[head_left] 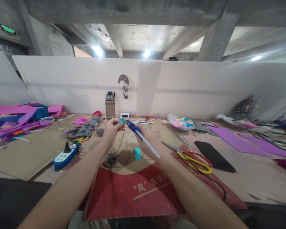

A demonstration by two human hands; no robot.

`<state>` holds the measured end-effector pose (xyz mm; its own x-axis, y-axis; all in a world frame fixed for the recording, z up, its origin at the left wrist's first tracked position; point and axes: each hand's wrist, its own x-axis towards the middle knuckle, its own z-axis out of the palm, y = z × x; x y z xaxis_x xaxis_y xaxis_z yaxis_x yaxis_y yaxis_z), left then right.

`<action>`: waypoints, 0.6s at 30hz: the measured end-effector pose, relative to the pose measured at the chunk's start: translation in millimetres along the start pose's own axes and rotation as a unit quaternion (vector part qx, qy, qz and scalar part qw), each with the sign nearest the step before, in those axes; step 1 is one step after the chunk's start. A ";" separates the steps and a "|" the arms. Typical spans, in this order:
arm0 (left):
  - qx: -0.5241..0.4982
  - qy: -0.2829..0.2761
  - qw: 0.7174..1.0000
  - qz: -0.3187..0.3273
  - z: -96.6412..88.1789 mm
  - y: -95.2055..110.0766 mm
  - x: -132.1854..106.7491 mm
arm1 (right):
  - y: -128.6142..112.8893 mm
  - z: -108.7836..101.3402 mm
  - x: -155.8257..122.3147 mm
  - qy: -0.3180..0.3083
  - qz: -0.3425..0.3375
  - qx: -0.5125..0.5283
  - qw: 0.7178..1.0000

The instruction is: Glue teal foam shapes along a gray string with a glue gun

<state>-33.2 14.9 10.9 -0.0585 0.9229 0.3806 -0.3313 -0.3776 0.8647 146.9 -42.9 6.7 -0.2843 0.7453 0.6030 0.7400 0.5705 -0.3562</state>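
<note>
Left hand (pixel 111 130) has its fingers (pixel 117 124) pinched together on a small teal piece (pixel 121 120), held up over the middle of the tabletop (pixel 252 171). A thin wire (pixel 121 140) hangs from that pinch down to a loose coil (pixel 110 160) lying on the cardboard below.

Right hand (pixel 150 137) is wrapped tight around a blue glue gun (pixel 132 127). Its tip is right up against the teal piece, and a pale glue stick (pixel 149 145) pokes out the back over the wrist.

Just under the hands there's another teal bit (pixel 138 154) next to the coil, then a red printed cardboard sheet (pixel 133 194) running to the near edge. Yellow-and-red scissors (pixel 193 159) sit just right of the right forearm, with a black phone (pixel 214 152) beside them. Toward the left side there's a blue power strip (pixel 65 155) with a plug in it.

At the far edge, against the white wall, stands a water bottle (pixel 110 105), and the far left corner is piled with pink and purple scraps (pixel 19 117).
</note>
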 end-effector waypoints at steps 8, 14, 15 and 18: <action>-0.043 0.016 0.998 -0.047 -4.3 -0.1 3.0 | 44.3 30.5 13.7 -0.042 0.254 0.230 0.939; -0.027 -0.016 0.999 -0.043 -0.9 -4.2 2.7 | 75.3 41.1 18.0 -0.037 0.320 0.202 0.925; -0.024 -0.020 0.999 -0.044 -0.5 -5.2 2.6 | 77.8 38.8 17.9 -0.025 0.322 0.185 0.928; -0.006 -0.020 0.999 -0.044 0.5 -7.5 1.5 | 78.7 26.0 16.4 0.028 0.309 0.137 0.941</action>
<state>-30.3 19.1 5.2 0.0088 0.9487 0.3160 -0.3440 -0.2939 0.8918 184.6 23.2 -30.1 0.1867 0.9489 0.2544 0.5660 0.1078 -0.8173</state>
